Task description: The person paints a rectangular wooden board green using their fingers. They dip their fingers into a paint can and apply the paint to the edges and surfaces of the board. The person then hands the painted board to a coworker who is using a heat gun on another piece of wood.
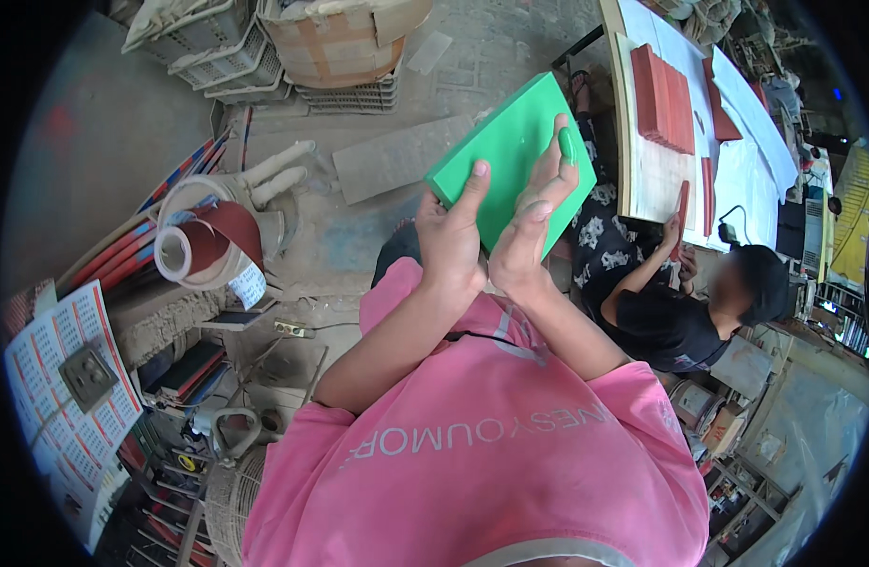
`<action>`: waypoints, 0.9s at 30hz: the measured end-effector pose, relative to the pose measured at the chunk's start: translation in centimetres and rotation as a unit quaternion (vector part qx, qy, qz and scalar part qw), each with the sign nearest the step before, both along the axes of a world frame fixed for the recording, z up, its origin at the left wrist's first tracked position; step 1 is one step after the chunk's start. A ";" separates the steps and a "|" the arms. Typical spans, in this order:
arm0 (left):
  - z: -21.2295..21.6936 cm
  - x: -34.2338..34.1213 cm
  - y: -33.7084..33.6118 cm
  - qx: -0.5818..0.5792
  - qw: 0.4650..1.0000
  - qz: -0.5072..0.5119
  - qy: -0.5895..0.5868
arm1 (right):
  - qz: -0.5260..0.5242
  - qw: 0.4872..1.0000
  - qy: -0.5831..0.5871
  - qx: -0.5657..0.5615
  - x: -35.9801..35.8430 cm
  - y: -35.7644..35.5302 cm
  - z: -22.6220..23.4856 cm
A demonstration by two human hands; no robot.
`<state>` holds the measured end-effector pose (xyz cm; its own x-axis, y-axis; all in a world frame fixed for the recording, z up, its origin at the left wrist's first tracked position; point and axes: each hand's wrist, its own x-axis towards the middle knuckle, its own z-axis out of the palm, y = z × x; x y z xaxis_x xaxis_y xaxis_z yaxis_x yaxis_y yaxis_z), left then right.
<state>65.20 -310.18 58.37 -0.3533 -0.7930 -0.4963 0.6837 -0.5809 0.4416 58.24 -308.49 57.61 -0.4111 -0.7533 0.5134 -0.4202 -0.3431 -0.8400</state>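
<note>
Biggest thing here, upper right: the bench [659,187], pale boards and white sheets across it, and at its near side a co-worker [675,326] in dark clothes, head down over a piece of their own. Over on the upper left, a bulky cardboard box [326,57] sits on grey crates.

Now to the centre: the green block [510,142], flat and square-cornered, held up in the air beyond the pink shirt, tilted, clear of the bench. Shape looks finished, I'd judge, and the face on show is one even green; underside hidden, so what work remains there I can't tell. Left of it, a roll of reddish sheet [231,236]; on the bench, a tidy stack of red boards [663,99].

Down to the grip! The left hand [450,231] clamps the block's near left edge, thumb on top, fingers curling underneath. The right hand [536,222] lies along the face towards its right side, fingers stretched rather than wrapped around. Smallest of all, a green patch [566,146] at one fingertip: colouring or something worn, impossible to say.
</note>
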 end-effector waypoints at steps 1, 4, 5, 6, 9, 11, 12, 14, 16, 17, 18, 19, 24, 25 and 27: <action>0.8 -0.4 -0.8 -0.001 1.000 -0.002 -0.011 | -0.002 1.000 -0.023 -0.018 -0.1 -1.3 0.9; 2.7 -0.8 -3.2 0.012 0.999 -0.034 0.001 | -0.018 0.991 -0.113 -0.073 -0.1 -5.1 3.9; 3.2 -0.9 -3.8 0.018 0.999 -0.038 -0.003 | -0.027 0.983 -0.159 -0.092 -0.1 -6.2 4.7; 3.8 -1.1 -4.4 0.024 0.999 -0.043 -0.008 | -0.037 0.972 -0.204 -0.112 -0.3 -7.2 5.5; 5.0 -1.3 -6.0 0.026 0.997 -0.075 -0.011 | -0.069 0.920 -0.342 -0.177 -2.8 -8.9 7.8; 5.6 -1.3 -7.0 0.028 0.995 -0.097 -0.002 | -0.077 0.867 -0.442 -0.219 -5.6 -8.7 9.6; 6.0 -1.3 -7.6 0.034 0.993 -0.109 0.006 | -0.068 0.857 -0.463 -0.216 -6.9 -8.2 10.4; 6.0 -1.4 -8.5 0.044 0.991 -0.123 -0.002 | -0.034 0.859 -0.470 -0.199 -8.7 -7.1 11.2; 6.3 -1.5 -9.4 0.036 0.991 -0.130 0.001 | -0.018 0.874 -0.450 -0.182 -9.0 -6.4 11.5; 6.4 -1.7 -9.8 0.033 0.991 -0.133 0.003 | -0.009 0.881 -0.440 -0.173 -9.0 -6.0 11.6; 6.3 -2.0 -10.1 0.025 0.991 -0.132 0.003 | 0.006 0.888 -0.427 -0.171 -8.7 -5.8 11.5; 5.9 -2.2 -10.4 0.017 0.991 -0.130 0.005 | 0.013 0.893 -0.416 -0.171 -8.2 -5.8 11.1; 6.2 -4.3 -12.3 -0.006 0.990 -0.142 -0.002 | 0.035 0.928 -0.333 -0.160 -6.8 -6.8 9.3; 6.3 -4.9 -12.5 -0.019 0.990 -0.139 -0.001 | 0.036 0.938 -0.310 -0.153 -7.1 -7.2 9.1; 6.6 -6.2 -13.3 -0.027 0.991 -0.129 0.003 | 0.044 0.941 -0.295 -0.162 -7.7 -8.3 8.5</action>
